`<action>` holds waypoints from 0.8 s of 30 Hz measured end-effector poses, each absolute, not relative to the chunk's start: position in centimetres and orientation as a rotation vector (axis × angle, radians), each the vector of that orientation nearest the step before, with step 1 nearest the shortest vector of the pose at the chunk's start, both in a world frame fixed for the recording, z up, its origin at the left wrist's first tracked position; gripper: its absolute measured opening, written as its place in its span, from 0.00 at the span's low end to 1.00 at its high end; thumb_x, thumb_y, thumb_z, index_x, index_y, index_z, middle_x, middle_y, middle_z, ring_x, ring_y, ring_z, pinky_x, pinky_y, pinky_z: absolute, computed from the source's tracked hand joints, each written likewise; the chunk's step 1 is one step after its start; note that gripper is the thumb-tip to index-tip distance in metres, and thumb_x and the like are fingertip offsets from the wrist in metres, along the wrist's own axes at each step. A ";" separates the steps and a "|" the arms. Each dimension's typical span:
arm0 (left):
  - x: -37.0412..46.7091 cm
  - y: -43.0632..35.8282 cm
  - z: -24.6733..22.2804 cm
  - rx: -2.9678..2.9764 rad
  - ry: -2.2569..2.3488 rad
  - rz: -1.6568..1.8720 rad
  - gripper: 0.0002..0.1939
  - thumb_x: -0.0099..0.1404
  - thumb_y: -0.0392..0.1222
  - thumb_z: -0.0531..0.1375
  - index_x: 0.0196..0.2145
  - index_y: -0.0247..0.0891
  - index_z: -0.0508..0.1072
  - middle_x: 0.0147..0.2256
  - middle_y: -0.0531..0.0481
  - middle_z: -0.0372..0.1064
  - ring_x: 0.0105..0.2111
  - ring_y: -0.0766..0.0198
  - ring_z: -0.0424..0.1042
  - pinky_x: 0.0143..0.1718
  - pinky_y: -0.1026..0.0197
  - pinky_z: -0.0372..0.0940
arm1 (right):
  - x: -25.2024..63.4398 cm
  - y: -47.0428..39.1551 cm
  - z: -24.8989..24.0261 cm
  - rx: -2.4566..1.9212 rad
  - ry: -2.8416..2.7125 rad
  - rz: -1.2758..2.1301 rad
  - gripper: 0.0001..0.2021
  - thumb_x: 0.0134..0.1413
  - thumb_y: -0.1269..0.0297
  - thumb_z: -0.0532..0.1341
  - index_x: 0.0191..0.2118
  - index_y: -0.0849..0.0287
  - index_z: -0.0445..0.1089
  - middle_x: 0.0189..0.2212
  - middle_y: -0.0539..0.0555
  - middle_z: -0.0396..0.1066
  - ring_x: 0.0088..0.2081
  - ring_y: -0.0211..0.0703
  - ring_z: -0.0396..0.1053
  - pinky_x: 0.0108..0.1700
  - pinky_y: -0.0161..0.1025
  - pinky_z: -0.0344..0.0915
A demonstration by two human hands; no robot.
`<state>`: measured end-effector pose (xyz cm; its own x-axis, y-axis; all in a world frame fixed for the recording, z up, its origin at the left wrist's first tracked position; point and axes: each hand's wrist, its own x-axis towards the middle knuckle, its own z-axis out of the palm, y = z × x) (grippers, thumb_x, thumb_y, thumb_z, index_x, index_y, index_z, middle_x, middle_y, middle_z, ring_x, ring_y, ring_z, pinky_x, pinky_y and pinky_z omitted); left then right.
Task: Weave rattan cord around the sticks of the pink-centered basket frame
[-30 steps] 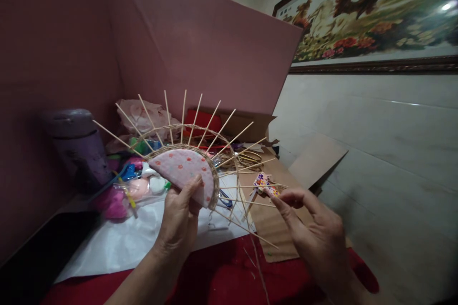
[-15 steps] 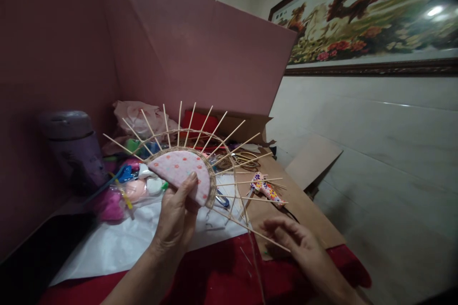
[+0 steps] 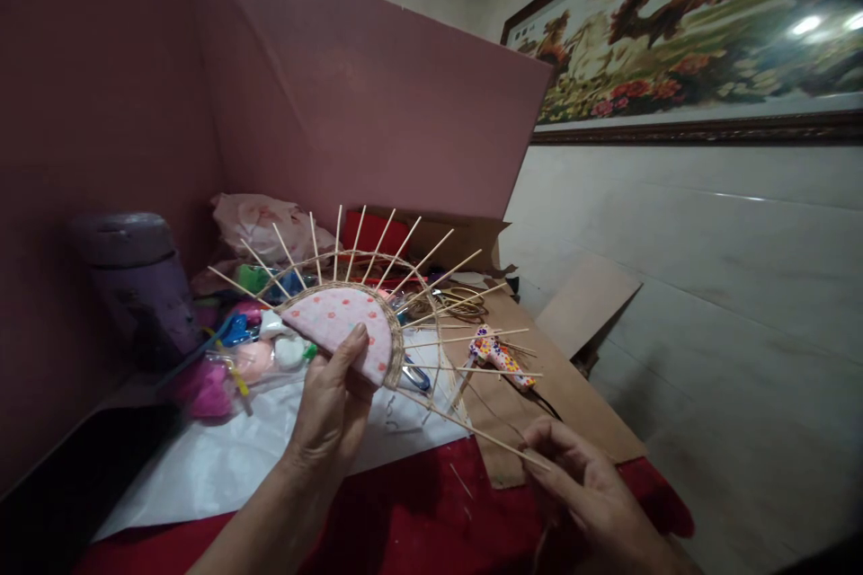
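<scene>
My left hand (image 3: 337, 400) is closed on a half-round pink flowered fabric piece (image 3: 341, 323), thumb on its face and fingers behind. Brown cord edges its curve, and thin wooden sticks (image 3: 409, 238) fan out from it. A loop of twine (image 3: 368, 255) runs across the sticks partway along their length. My right hand (image 3: 573, 476) is at the tip of the lowest stick (image 3: 492, 437), pinching a strand of twine (image 3: 495, 413) that stretches from the sticks to its fingers.
A flower-patterned glue gun (image 3: 502, 358) lies on cardboard (image 3: 586, 413) at the right. Scissors (image 3: 416, 375) rest behind the fan. Bagged colourful clay (image 3: 253, 359) and a purple bottle (image 3: 145, 287) stand left. White sheet (image 3: 202, 467) and red cloth (image 3: 404, 512) cover the front.
My right hand has closed on the twine and drawn it rightward; before, the strand hung down in front. The fan of sticks has shifted and tilted slightly in my left hand.
</scene>
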<state>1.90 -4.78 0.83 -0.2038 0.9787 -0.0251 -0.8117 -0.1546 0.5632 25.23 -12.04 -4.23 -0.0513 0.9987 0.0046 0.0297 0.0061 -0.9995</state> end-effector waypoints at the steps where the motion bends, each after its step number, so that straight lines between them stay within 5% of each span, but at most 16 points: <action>1: 1.9 -4.7 0.8 0.416 0.552 1.706 0.10 0.52 0.29 0.63 0.34 0.33 0.73 0.32 0.47 0.74 0.29 0.67 0.72 0.31 0.67 0.70 | 25.5 -12.0 -3.6 -1.223 -1.297 1.152 0.13 0.47 0.53 0.63 0.30 0.57 0.65 0.18 0.44 0.56 0.17 0.30 0.50 0.19 0.29 0.52; 10: 2.0 -5.0 0.6 0.446 0.584 1.680 0.10 0.51 0.29 0.63 0.34 0.33 0.73 0.31 0.48 0.72 0.29 0.67 0.72 0.30 0.67 0.70 | 26.1 -11.3 -0.1 -1.204 -1.347 0.664 0.09 0.47 0.57 0.64 0.29 0.57 0.68 0.19 0.45 0.55 0.19 0.31 0.50 0.18 0.29 0.46; 19: 2.0 -4.8 0.6 0.435 0.578 1.634 0.12 0.52 0.30 0.63 0.37 0.32 0.73 0.34 0.45 0.73 0.31 0.65 0.72 0.32 0.65 0.70 | 26.6 -8.6 -1.3 -1.124 -1.221 0.907 0.12 0.51 0.55 0.61 0.29 0.59 0.67 0.17 0.43 0.49 0.18 0.28 0.43 0.18 0.27 0.40; 24: 1.9 -4.7 0.3 0.423 0.555 1.644 0.11 0.54 0.29 0.62 0.37 0.33 0.72 0.33 0.46 0.73 0.30 0.66 0.72 0.31 0.65 0.70 | 25.6 -8.9 -2.5 -1.167 -1.257 1.003 0.12 0.49 0.55 0.62 0.33 0.60 0.70 0.19 0.45 0.54 0.19 0.28 0.48 0.19 0.27 0.44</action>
<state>1.90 -4.70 0.30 -0.1450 0.9887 -0.0390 -0.8098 -0.0959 0.5788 25.60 -8.89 -2.51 0.0799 0.9835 0.1626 0.0601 0.1581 -0.9856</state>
